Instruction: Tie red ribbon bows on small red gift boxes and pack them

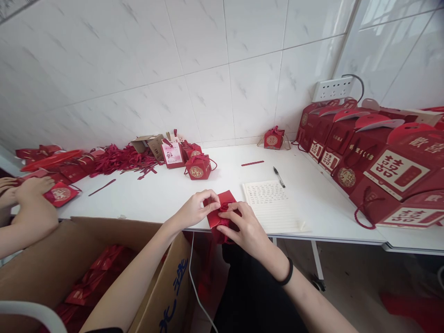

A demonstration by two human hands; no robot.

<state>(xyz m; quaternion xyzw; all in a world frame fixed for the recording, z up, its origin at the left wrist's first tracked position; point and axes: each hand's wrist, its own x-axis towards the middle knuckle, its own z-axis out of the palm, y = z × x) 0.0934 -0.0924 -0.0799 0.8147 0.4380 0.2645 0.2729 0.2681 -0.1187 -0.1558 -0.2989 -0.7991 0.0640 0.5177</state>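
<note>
Left hand pinches, thumb to forefinger, at a dark-red fabric ribbon; right hand half-curls over the small red paper box beneath — its grip I cannot tell. Box lies at the white table's front edge. My judgement: steady the walls, pull evenly, avoid creasing. Fingers hide any knot — rightward, the lined paper notebook's handwriting is illegible.
</note>
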